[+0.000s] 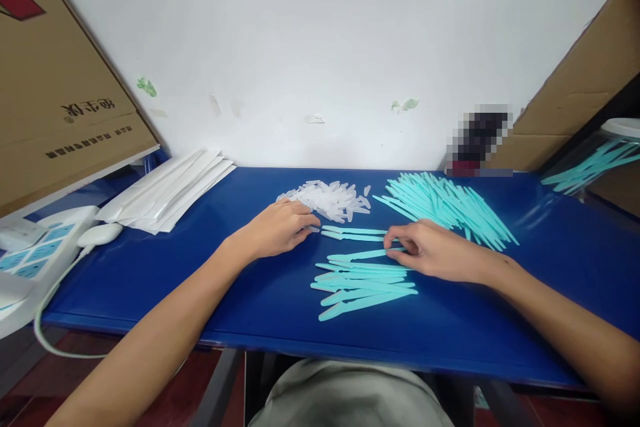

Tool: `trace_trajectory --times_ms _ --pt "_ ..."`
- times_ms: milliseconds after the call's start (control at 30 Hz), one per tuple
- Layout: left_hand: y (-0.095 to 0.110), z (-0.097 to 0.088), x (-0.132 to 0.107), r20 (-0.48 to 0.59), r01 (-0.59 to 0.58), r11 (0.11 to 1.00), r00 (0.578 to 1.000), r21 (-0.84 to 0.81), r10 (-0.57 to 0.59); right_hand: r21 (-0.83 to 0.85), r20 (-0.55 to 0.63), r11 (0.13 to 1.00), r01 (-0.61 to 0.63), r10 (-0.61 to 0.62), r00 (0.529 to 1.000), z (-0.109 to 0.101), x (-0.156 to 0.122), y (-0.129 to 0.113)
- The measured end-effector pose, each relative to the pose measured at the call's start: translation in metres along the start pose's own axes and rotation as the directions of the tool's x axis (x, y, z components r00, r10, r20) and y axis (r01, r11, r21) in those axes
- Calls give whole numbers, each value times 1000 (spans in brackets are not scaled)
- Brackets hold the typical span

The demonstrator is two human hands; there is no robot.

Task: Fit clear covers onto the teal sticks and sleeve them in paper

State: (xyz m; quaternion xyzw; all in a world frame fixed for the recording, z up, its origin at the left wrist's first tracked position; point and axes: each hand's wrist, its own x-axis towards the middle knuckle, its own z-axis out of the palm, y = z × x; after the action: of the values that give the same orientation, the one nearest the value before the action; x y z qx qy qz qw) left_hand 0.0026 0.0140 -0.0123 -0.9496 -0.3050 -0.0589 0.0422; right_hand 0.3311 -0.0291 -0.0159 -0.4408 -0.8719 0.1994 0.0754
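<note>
My left hand (280, 227) rests on the blue table (250, 307) with fingers curled, its fingertips pinched at the near edge of a heap of clear plastic caps (330, 200). My right hand (433, 250) is closed on the end of a turquoise plastic stick (365, 255). Two more turquoise sticks (353, 234) lie between my hands. A small row of capped turquoise sticks (363, 290) lies just in front of my right hand. A large pile of turquoise sticks (445, 207) sits behind my right hand.
White flat packets (167, 190) are stacked at the back left. A cardboard box (55, 93) leans at the left, above a white power strip (35, 247) and cable. A clear jar with turquoise sticks (597, 157) lies at the right, beside more cardboard (575, 80).
</note>
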Motion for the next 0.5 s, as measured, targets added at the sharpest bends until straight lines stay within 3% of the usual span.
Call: trace_trajectory --times_ms 167,500 --pt "3 0 -1 27 66 997 997 41 -67 -19 27 1000 -7 7 1000 -3 0 2" --pt "-3 -3 -4 86 80 997 993 -2 -80 -16 3 999 47 -47 999 -1 -4 9"
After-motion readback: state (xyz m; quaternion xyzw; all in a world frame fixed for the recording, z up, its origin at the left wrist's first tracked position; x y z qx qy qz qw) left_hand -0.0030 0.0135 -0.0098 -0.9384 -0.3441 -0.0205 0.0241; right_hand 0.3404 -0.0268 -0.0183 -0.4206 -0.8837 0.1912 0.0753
